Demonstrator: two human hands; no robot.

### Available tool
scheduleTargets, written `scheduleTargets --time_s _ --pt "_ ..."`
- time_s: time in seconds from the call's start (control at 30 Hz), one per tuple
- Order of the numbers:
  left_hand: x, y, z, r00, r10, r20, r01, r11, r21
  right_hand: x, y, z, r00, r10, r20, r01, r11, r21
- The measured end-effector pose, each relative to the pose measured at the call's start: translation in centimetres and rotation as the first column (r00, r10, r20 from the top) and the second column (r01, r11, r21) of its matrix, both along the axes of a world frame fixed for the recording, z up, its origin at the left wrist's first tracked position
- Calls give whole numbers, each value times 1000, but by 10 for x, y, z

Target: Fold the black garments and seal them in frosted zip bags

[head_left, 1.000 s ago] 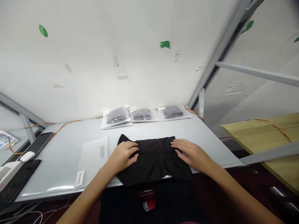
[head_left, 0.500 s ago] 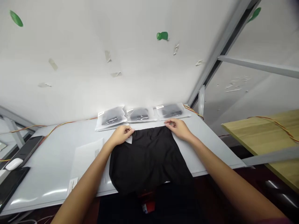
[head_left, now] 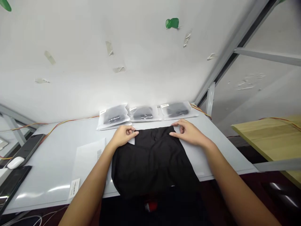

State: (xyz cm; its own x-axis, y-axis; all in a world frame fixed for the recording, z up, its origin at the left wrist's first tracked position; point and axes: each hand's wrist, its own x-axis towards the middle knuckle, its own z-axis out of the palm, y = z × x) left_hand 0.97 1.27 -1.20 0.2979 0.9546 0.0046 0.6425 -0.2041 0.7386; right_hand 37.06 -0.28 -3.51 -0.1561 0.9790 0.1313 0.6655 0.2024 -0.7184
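Observation:
A black cloth garment (head_left: 152,157) lies spread on the light grey table, its lower part hanging over the front edge. My left hand (head_left: 123,135) pinches its upper left corner between thumb and fingers. At the upper right corner is my right hand (head_left: 185,131), thumb on the cloth and index finger at the corner, with a gap between them. A small white piece shows beside my left hand. To the left lies a flat translucent bag (head_left: 87,157) with a printed label, partly behind my left forearm.
Along the wall lie three packed bags, left (head_left: 114,116), middle (head_left: 144,113) and right (head_left: 177,110). Black devices and a white mouse-like object (head_left: 15,163) are at the far left. Cables run along the table's back. A wooden board (head_left: 270,135) stands out at the right.
The thumb and index finger of my right hand have moved apart at the cloth's corner. My left hand keeps its pinch. The camera view has shifted slightly.

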Motion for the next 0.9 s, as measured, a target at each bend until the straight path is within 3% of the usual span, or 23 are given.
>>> scheduleTargets --time_s 0.2,0.4,0.6,0.77,0.9 --pt "-3 3 -1 999 -14 39 15 999 -32 -2 4 -2 995 6 -103 -4 1000 13" --pt "-4 8 11 993 -46 112 52 997 -58 -9 12 0 950 -31 -310 10 997 -71" --pt "1 3 18 989 -52 139 59 997 -45 -21 12 2 947 7 -320 -22 999 -41" --pt "3 -12 31 990 -49 136 43 998 40 -19 5 17 932 51 -360 -58 998 -8" --pt "2 -41 42 990 -88 106 76 991 113 -6 -18 29 932 95 -349 -82 995 53"
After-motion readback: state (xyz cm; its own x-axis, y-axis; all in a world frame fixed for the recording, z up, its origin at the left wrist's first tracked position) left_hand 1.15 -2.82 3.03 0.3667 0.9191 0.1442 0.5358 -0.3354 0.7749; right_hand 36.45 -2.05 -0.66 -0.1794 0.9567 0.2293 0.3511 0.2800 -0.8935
